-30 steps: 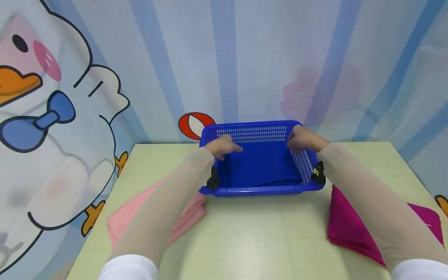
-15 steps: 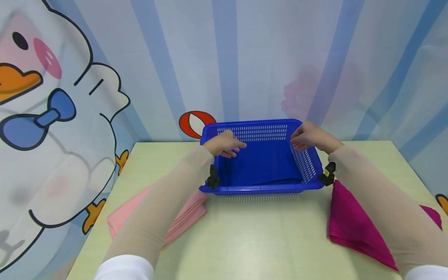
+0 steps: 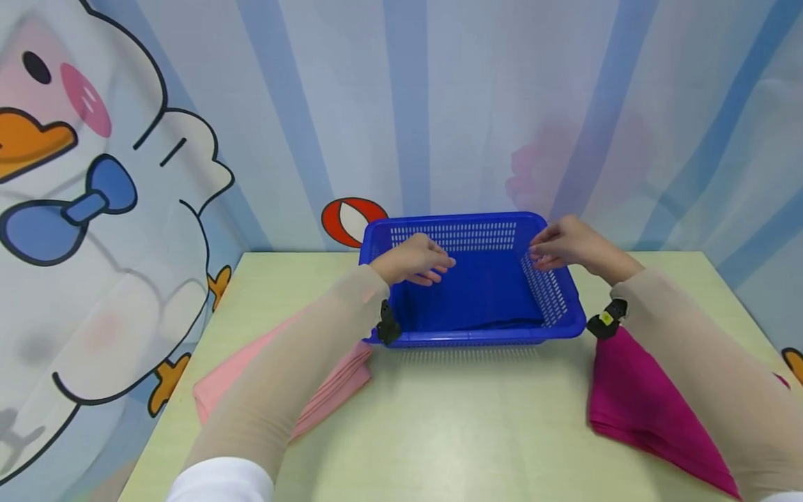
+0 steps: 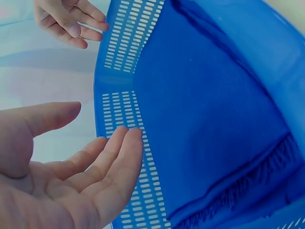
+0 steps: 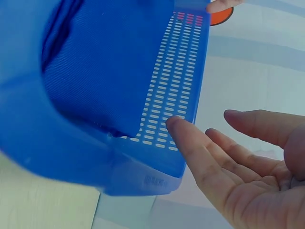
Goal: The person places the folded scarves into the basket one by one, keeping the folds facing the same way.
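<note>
A blue basket (image 3: 467,337) sits toward the back of a pale surface (image 3: 452,425). A folded blue cloth (image 3: 473,289) lies flat inside it, covering the basket's bottom, with a fringed edge along the basket's left end.

A person's two bare hands reach out to the basket. The left hand (image 3: 415,259) is over the basket's left part, its grip loose: fingers gently bent, thumb well away from them. The right hand (image 3: 567,244) is at the basket's far right corner, its grip just as relaxed — fingers extended, thumb apart. Whether either hand touches the basket is hard to tell.

A folded pink cloth (image 3: 339,387) lies left of the basket and nearer the person, partly under the left sleeve (image 3: 282,369). A magenta cloth (image 3: 640,404) lies to the basket's right, also nearer. Behind the basket hangs a striped backdrop (image 3: 470,104).
</note>
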`<action>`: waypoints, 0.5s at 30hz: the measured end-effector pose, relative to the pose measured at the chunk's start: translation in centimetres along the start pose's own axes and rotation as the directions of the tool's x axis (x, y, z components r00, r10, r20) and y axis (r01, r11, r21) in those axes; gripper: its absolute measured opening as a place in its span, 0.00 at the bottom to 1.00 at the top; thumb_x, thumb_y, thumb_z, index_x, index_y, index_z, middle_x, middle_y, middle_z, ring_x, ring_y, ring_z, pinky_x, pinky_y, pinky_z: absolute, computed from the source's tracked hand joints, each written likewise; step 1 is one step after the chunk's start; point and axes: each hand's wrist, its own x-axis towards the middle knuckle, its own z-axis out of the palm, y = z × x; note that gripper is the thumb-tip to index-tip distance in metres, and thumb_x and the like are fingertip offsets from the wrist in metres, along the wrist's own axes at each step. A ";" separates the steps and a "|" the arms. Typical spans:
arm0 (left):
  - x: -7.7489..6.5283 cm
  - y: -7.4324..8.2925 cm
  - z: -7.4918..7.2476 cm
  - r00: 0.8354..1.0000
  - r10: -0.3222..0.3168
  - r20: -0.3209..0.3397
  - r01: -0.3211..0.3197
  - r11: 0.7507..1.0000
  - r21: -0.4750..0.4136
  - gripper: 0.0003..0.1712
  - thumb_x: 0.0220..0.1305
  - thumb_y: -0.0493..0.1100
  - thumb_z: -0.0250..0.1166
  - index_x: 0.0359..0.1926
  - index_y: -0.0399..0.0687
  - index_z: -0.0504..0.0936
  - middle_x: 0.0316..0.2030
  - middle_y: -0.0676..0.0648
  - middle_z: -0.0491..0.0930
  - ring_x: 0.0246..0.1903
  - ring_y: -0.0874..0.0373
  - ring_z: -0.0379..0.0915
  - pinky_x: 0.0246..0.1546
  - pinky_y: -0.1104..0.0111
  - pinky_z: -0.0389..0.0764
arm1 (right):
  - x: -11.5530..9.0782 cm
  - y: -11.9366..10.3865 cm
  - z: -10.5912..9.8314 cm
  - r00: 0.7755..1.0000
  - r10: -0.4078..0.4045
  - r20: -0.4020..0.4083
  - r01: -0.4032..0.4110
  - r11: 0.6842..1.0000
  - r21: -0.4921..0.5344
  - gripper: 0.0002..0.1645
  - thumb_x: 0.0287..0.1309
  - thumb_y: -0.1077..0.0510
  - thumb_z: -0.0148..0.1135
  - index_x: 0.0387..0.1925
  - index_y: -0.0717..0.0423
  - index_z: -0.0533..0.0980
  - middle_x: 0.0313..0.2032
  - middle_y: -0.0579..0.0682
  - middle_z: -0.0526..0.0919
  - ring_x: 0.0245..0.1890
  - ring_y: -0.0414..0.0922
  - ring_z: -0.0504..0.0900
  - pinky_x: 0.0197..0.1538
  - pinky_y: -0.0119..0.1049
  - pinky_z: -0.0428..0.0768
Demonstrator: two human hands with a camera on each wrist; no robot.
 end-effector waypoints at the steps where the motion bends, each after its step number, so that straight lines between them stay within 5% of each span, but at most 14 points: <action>1: 0.0 0.1 0.1 1.000 0.002 0.002 -0.002 1.000 -0.004 0.26 0.73 0.44 0.61 0.65 0.34 0.72 0.60 0.34 0.76 0.57 0.42 0.76 0.53 0.59 0.81 | -0.1 0.0 0.0 1.000 0.001 0.000 -0.001 1.000 0.011 0.23 0.71 0.67 0.53 0.58 0.85 0.67 0.48 0.72 0.80 0.39 0.52 0.88 0.45 0.45 0.86; 6: 0.0 0.2 0.4 1.000 0.004 0.008 -0.004 0.999 -0.035 0.26 0.73 0.43 0.61 0.65 0.34 0.72 0.59 0.34 0.76 0.57 0.42 0.76 0.53 0.58 0.81 | -0.8 0.2 -0.1 1.000 0.015 -0.006 -0.014 0.998 0.068 0.24 0.71 0.67 0.53 0.59 0.85 0.65 0.43 0.64 0.83 0.38 0.48 0.88 0.45 0.44 0.85; 15: -0.2 0.5 1.2 0.998 0.024 0.061 -0.016 0.991 -0.132 0.24 0.72 0.41 0.62 0.64 0.33 0.73 0.60 0.36 0.76 0.58 0.41 0.75 0.51 0.61 0.82 | -2.3 0.9 -0.7 1.000 -0.014 -0.002 0.015 0.994 0.107 0.26 0.72 0.66 0.53 0.61 0.85 0.63 0.51 0.73 0.78 0.41 0.47 0.87 0.49 0.44 0.84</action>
